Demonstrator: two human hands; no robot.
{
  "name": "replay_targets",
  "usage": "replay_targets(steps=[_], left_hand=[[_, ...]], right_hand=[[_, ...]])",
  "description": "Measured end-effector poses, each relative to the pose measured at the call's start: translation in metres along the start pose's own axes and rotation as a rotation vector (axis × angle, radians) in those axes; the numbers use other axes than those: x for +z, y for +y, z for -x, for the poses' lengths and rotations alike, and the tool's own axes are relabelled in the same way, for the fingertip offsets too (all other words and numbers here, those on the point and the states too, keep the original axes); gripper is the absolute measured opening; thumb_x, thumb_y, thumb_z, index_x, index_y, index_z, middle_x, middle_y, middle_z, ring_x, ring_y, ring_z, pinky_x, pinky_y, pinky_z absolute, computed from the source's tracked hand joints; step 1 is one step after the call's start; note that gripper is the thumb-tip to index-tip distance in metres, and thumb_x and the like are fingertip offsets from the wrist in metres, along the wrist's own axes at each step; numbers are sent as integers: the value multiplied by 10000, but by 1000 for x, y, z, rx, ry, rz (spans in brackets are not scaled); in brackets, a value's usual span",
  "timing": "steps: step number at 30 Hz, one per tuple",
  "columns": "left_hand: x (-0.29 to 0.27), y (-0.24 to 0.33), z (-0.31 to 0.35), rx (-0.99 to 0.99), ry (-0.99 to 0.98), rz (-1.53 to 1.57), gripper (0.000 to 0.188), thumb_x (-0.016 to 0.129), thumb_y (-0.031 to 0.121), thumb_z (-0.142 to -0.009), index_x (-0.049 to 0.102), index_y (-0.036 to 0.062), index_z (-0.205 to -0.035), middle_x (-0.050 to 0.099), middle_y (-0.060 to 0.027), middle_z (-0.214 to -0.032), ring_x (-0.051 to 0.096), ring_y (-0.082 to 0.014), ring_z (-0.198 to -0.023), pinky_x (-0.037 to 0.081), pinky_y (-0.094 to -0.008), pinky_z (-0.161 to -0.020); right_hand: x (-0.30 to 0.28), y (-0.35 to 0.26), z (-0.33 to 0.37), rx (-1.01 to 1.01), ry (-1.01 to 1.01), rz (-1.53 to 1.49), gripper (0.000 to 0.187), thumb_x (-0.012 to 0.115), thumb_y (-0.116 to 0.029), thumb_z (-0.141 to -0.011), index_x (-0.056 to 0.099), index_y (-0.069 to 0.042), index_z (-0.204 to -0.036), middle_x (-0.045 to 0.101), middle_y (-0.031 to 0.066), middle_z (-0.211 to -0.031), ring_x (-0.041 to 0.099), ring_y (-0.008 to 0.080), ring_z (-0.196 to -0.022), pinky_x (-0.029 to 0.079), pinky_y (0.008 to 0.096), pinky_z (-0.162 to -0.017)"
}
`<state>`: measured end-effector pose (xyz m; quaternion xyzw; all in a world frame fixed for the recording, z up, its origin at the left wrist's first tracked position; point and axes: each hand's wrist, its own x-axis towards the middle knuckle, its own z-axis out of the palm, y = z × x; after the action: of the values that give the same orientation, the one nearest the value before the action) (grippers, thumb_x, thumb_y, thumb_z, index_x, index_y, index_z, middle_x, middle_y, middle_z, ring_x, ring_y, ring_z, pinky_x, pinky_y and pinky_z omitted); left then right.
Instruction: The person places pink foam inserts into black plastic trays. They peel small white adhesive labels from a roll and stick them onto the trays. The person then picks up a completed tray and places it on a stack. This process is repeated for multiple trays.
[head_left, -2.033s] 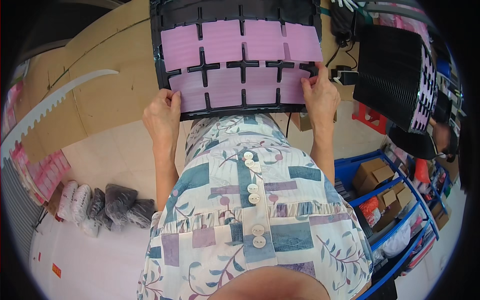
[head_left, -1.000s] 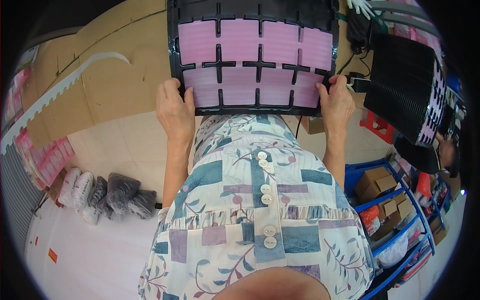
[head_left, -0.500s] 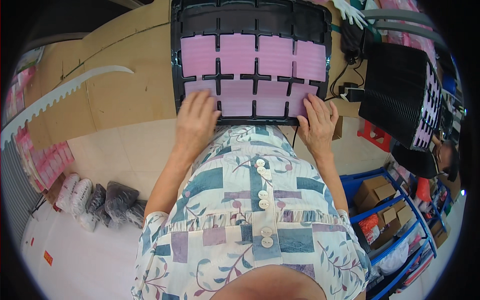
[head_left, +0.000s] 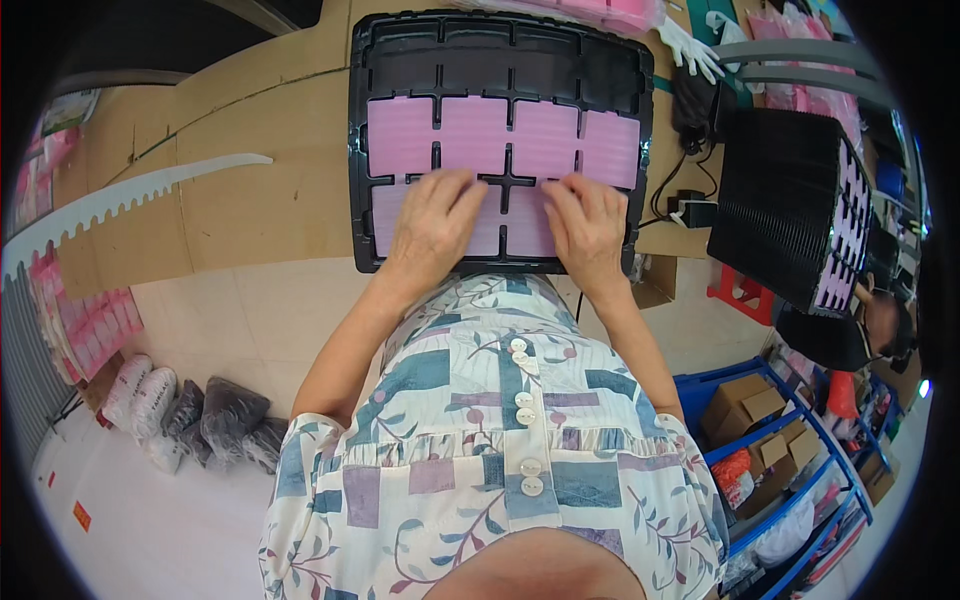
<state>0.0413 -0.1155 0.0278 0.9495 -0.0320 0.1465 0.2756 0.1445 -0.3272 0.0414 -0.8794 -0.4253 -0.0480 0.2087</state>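
Observation:
A black plastic tray with raised dividers lies in front of me at the table's near edge. Thin pink foam sheets cover its two nearer rows, while the far row shows bare black. My left hand is bent over the nearest row, fingertips bunched at a divider between the two pink rows. To its right, my right hand curls down over the same row, thumb and fingers drawn together near another divider. The fingers hide what lies directly beneath them on both sides.
Brown cardboard covers the table, with a white toothed strip on its left. A tall stack of black trays stands at right. White gloves and a black cable lie beyond the tray. A blue rack holds cardboard boxes.
Both hands have moved inward and a little away from me, from the tray's near corners to the dividers between the pink rows. Their fingers have bent. The tray appears slightly lower in view.

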Motion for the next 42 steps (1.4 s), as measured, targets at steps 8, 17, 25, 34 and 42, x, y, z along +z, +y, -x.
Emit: replay_targets(steps=[8,17,25,34,42], left_hand=[[-7,-14,-40,-39,-30,-129,263,709,62,-734,659,48,-991,601,-89,-984,562,-284,-944,457,-409,-814],[10,-21,-55,-37,-32,-175,134,659,14,-725,602,55,-838,580,-87,-865,564,-290,-845,446,-395,-729],[-15,-43,-130,-16,13,-105,49,617,76,-851,590,36,-845,590,-111,-853,569,-321,-852,448,-427,-770],[11,25,-98,278,130,-111,337,646,116,-719,634,31,-1046,614,-121,-1135,574,-311,-1106,436,-457,-995],[30,-27,-94,103,19,-62,525,742,152,-744,578,10,-1222,536,-147,-1339,471,-339,-1274,395,-461,-1071]], right_hand=[[2,32,-35,2,-61,-45,372,776,-281,-755,680,-96,-1063,633,62,-1086,564,262,-1013,398,400,-877],[12,35,-47,129,-126,-76,280,792,-261,-721,689,-113,-935,644,31,-983,577,248,-944,386,386,-860],[-7,24,-74,-70,129,13,262,762,-200,-742,675,-100,-968,651,38,-915,580,259,-896,385,413,-866],[1,69,-140,-81,-11,243,172,743,-170,-739,702,-148,-904,682,24,-840,607,229,-913,383,402,-888],[-32,25,-138,-72,169,300,287,731,-188,-778,631,-84,-1025,646,58,-1030,582,255,-973,381,439,-936]])
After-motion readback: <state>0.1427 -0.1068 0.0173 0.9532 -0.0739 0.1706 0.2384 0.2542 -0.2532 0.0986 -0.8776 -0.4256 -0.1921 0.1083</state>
